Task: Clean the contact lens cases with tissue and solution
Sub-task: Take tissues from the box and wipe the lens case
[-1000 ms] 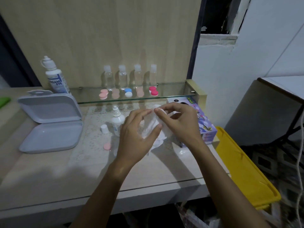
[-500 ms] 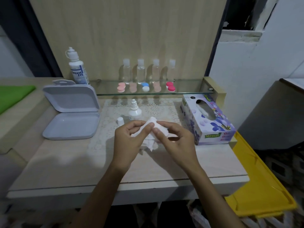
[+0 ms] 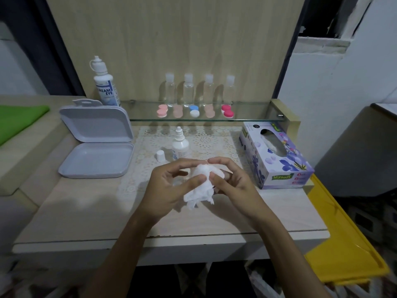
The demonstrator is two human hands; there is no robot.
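Observation:
A crumpled white tissue [image 3: 200, 186] is held over the table between both hands. My left hand [image 3: 169, 188] pinches it from the left with thumb and fingers. My right hand [image 3: 232, 183] grips it from the right, fingers curled round the wad. Whatever is wrapped inside the tissue is hidden. A small open solution bottle [image 3: 180, 145] stands on the lace mat just behind the hands, its white cap [image 3: 160, 156] beside it. Several lens cases line the glass shelf [image 3: 253, 116]: pink [image 3: 162, 111], blue and white [image 3: 194, 111], red [image 3: 227, 110].
An open grey plastic box [image 3: 96, 155] lies at the left, with a large Dream Eye solution bottle [image 3: 105, 82] behind it. Several clear bottles [image 3: 189, 90] stand on the shelf. A purple tissue box [image 3: 277, 160] sits at the right, a yellow bin [image 3: 343, 244] beside the table.
The view has swung left and down. Both hands came nearer to me with the tissue, which is now bunched into a tighter wad between them.

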